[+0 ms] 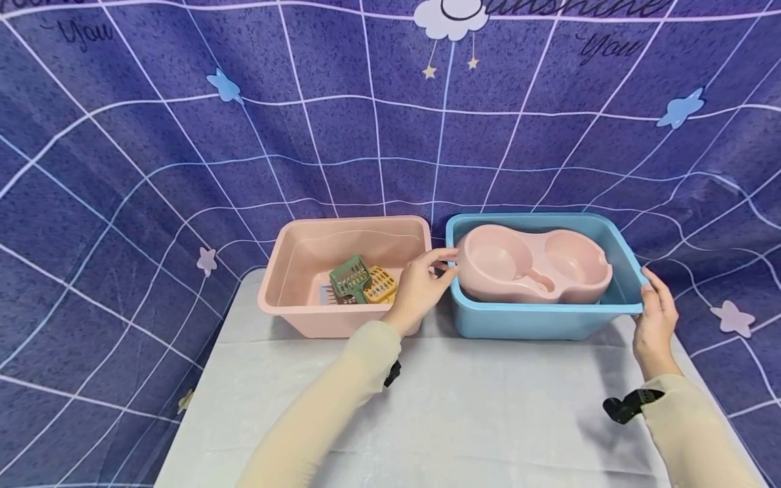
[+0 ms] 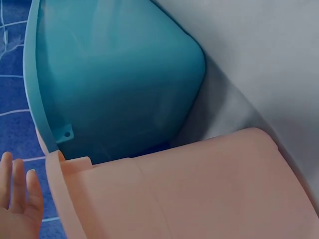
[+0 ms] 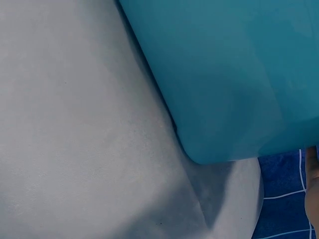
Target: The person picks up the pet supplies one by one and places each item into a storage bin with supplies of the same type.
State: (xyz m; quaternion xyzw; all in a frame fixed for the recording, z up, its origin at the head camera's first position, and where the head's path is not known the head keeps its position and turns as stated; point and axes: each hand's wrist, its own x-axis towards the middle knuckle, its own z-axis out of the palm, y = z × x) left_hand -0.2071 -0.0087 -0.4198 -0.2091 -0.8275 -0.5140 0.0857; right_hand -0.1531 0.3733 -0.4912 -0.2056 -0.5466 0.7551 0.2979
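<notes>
Two plastic bins stand side by side: a pink bin (image 1: 283, 271) at left and a blue bin (image 1: 518, 322) at right. Inside the blue one lies a pink double pet bowl (image 1: 539, 247) with two round hollows. My left hand (image 1: 421, 285) reaches over the pink bin's right end, fingertips right at the blue bin's left rim; its fingers (image 2: 19, 186) look straight in the left wrist view. At the opposite end, my right hand (image 1: 655, 322) touches the blue bin's right rim with extended fingers. Only a sliver of that hand shows in the right wrist view.
In the pink bin lie a green slotted scoop (image 1: 350, 278), a yellow slotted piece (image 1: 381, 285) and a pale comb-like piece (image 1: 326, 293). Both bins stand on a white-covered table (image 1: 488, 407), close to a blue patterned curtain (image 1: 390, 135) behind them.
</notes>
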